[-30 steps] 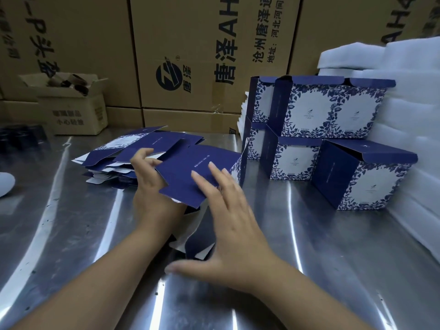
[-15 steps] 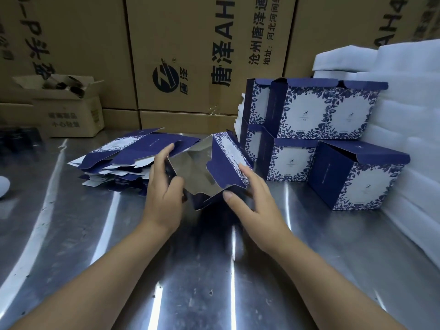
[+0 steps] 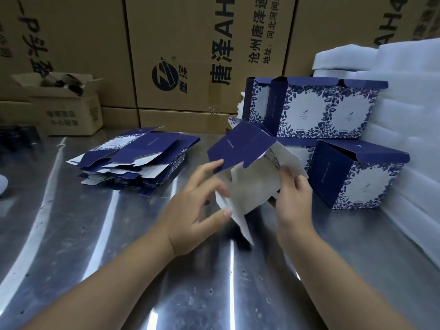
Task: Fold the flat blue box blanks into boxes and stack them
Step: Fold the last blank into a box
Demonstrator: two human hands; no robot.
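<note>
Both hands have carried the half-opened box blank (image 3: 240,148) up and rightward off the steel table (image 3: 95,234), its white inside now facing the person. The left hand (image 3: 197,206) pinches its left flap, and the right hand (image 3: 294,201) grips its right edge. Flat blanks (image 3: 133,160) lie at ten o'clock of it, and the stacked folded boxes (image 3: 321,110) stand at two o'clock.

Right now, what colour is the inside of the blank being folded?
Plain white, on the blank; head view shows it best.

Dim. Overhead light streaks glare down the silver steel tabletop (image 3: 71,246), lower left. Left hand (image 3: 195,208) and half-folded blue card box blank (image 3: 240,148) motion-blurred, centre. Edges bow outward.
</note>
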